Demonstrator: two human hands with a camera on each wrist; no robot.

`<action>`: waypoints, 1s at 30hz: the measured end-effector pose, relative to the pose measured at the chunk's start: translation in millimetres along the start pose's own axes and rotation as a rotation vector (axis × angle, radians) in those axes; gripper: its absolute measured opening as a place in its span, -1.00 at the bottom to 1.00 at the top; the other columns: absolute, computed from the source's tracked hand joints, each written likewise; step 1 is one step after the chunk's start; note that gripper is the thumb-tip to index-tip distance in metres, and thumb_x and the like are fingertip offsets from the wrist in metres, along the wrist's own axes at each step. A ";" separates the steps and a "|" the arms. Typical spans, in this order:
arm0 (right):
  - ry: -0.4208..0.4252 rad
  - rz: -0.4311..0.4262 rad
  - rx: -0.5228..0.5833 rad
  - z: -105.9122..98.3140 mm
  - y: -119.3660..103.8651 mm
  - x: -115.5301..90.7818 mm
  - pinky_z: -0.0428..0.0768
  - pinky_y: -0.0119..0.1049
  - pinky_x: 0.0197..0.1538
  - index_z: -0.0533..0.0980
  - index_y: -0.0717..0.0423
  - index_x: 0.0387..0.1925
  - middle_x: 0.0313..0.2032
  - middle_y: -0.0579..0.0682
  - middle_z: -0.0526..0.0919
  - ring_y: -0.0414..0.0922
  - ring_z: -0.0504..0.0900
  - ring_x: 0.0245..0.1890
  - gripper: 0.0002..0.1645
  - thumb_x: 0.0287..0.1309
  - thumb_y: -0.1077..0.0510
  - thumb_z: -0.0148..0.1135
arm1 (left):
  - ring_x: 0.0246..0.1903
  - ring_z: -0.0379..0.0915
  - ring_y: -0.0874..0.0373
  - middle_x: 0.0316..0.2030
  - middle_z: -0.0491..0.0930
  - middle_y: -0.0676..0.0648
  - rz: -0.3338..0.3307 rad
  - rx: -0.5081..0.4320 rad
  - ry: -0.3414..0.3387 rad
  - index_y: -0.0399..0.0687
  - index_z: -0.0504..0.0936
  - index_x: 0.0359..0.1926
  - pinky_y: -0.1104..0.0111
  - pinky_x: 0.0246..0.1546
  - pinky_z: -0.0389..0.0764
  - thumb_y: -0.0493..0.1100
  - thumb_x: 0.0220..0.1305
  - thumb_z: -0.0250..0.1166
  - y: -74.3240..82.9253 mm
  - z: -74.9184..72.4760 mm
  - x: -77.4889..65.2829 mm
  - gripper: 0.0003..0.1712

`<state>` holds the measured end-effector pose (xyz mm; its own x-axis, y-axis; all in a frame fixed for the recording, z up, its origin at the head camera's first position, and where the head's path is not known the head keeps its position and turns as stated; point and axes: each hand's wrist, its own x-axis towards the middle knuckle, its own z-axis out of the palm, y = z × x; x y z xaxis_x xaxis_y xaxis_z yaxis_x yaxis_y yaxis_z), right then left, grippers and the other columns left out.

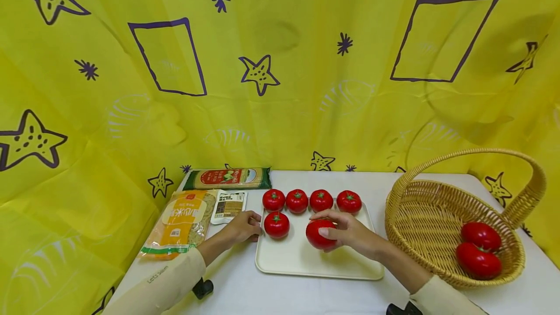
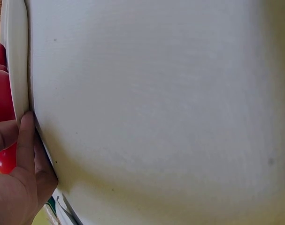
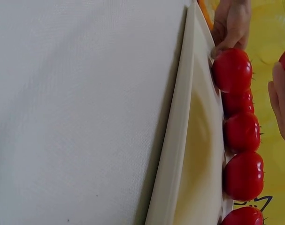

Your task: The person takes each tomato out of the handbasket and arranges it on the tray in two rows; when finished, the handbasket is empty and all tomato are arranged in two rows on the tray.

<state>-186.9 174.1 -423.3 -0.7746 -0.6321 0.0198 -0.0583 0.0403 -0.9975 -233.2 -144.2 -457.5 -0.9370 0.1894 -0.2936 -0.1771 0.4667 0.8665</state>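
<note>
My right hand [image 1: 352, 233] holds a red tomato [image 1: 317, 235] over the middle of a cream tray [image 1: 323, 264], fingers over its top and thumb along its side. In the right wrist view only part of this hand [image 3: 284, 105] shows, at the right edge. With thumb and fingers my left hand [image 1: 243, 227] pinches the tray's left rim [image 2: 20, 70]. Several tomatoes with green stems stand in a row along the tray's back edge, among them a left-end tomato [image 1: 273, 200] and a right-end tomato [image 1: 348, 201]. One more tomato [image 1: 276, 225] sits in front of the row's left end.
To the right stands a wicker basket [image 1: 420, 208] with a tall handle and two red tomatoes [image 1: 479, 260] inside. On the left lie a yellow grain bag [image 1: 179, 222], a small white pouch [image 1: 229, 206] and a green package [image 1: 227, 179]. A yellow curtain [image 1: 280, 125] hangs behind the table.
</note>
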 end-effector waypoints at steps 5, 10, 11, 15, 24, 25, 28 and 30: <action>-0.011 -0.007 -0.045 -0.7 2.4 1.6 0.73 -0.20 0.02 0.31 0.22 0.39 0.28 0.37 0.38 -0.01 0.57 0.12 -0.35 0.32 0.21 0.24 | -0.52 0.45 0.16 -0.39 0.49 -0.10 0.009 0.015 0.007 -0.39 0.52 -0.04 0.34 -0.42 0.74 -0.44 0.12 0.32 -0.6 1.0 0.3 -0.65; -0.004 -0.003 -0.068 -1.7 3.6 2.8 0.70 -0.28 0.04 0.38 0.26 0.32 0.22 0.33 0.45 0.01 0.55 0.09 -0.38 0.27 0.19 0.29 | -0.52 0.45 0.16 -0.40 0.49 -0.10 0.011 0.007 0.002 -0.39 0.52 -0.04 0.36 -0.42 0.74 -0.45 0.13 0.31 -0.3 0.6 -0.1 -0.66; 0.001 0.001 -0.074 -1.9 3.7 2.9 0.69 -0.29 0.03 0.39 0.26 0.31 0.21 0.30 0.47 0.01 0.55 0.08 -0.38 0.26 0.18 0.30 | -0.52 0.45 0.17 -0.40 0.49 -0.09 0.012 0.006 -0.001 -0.39 0.52 -0.04 0.36 -0.42 0.74 -0.45 0.13 0.31 -0.6 0.5 0.0 -0.66; 0.007 0.002 -0.091 -3.4 3.9 3.1 0.69 -0.29 0.04 0.37 0.31 0.31 0.18 0.24 0.50 0.03 0.56 0.08 -0.34 0.23 0.19 0.33 | -0.52 0.46 0.17 -0.40 0.49 -0.09 0.010 0.001 -0.003 -0.40 0.51 -0.03 0.38 -0.43 0.73 -0.45 0.13 0.30 -1.7 0.1 0.6 -0.65; 0.001 0.022 -0.084 -7.5 5.4 6.9 0.78 -0.01 -0.12 0.33 0.34 0.35 0.18 0.34 0.46 0.04 0.67 -0.10 -0.35 0.34 0.13 0.25 | -0.51 0.45 0.16 -0.40 0.48 -0.09 -0.004 -0.007 0.002 -0.38 0.51 -0.04 0.38 -0.43 0.73 -0.46 0.13 0.31 -1.2 1.0 1.0 -0.66; 0.005 0.022 -0.093 -8.1 5.3 7.4 0.78 -0.03 -0.11 0.33 0.34 0.35 0.18 0.34 0.47 0.03 0.67 -0.09 -0.35 0.35 0.13 0.24 | -0.50 0.45 0.16 -0.40 0.48 -0.09 -0.004 -0.006 0.002 -0.38 0.51 -0.04 0.38 -0.43 0.73 -0.45 0.13 0.31 -1.1 0.9 0.8 -0.67; 0.022 0.020 -0.126 -9.7 5.3 9.4 0.77 -0.13 -0.06 0.33 0.33 0.35 0.19 0.33 0.49 -0.01 0.62 0.01 -0.33 0.33 0.12 0.26 | -0.50 0.45 0.16 -0.39 0.47 -0.09 -0.011 -0.006 0.000 -0.38 0.51 -0.04 0.36 -0.42 0.73 -0.45 0.15 0.31 -0.6 0.5 0.5 -0.67; 0.029 0.026 -0.148 -10.9 5.9 10.4 0.74 -0.21 -0.05 0.34 0.31 0.36 0.19 0.33 0.51 -0.04 0.62 0.02 -0.31 0.29 0.11 0.29 | -0.50 0.45 0.15 -0.38 0.47 -0.09 -0.012 -0.006 -0.002 -0.38 0.51 -0.03 0.35 -0.41 0.74 -0.45 0.15 0.31 0.0 0.2 0.1 -0.66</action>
<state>-202.1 176.3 -428.2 -0.7947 -0.6070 -0.0020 -0.1285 0.1715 -0.9768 -233.2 -144.0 -457.6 -0.9342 0.1855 -0.3049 -0.1902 0.4639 0.8652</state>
